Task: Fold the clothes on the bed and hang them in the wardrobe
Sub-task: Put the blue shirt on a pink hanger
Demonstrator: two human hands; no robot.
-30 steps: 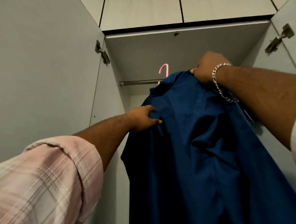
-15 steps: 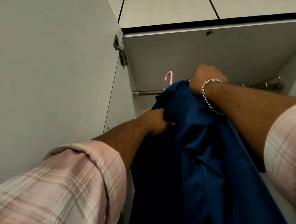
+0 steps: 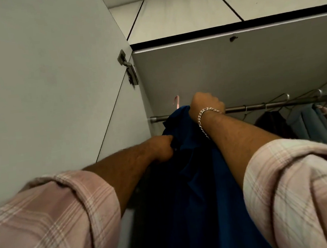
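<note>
Your right hand is clenched on the top of the blue shirt, up by the rail inside the wardrobe. Your left hand grips the shirt's left edge lower down. A pink hook pokes above the shirt, just left of your right hand.

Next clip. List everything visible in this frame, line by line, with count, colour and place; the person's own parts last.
blue shirt: one, dark blue, centre, held up at the rail
pink hanger hook: one, pink, above the shirt's collar
rail: one, metal, across the wardrobe
wire hangers: several, silver, on the rail's right part
hung clothes: a few, dark and grey-blue, far right
door hinge: one, grey, left door
bracelet: one, silver, right wrist
left hand: grips the shirt's left side
right hand: grips the collar
</note>
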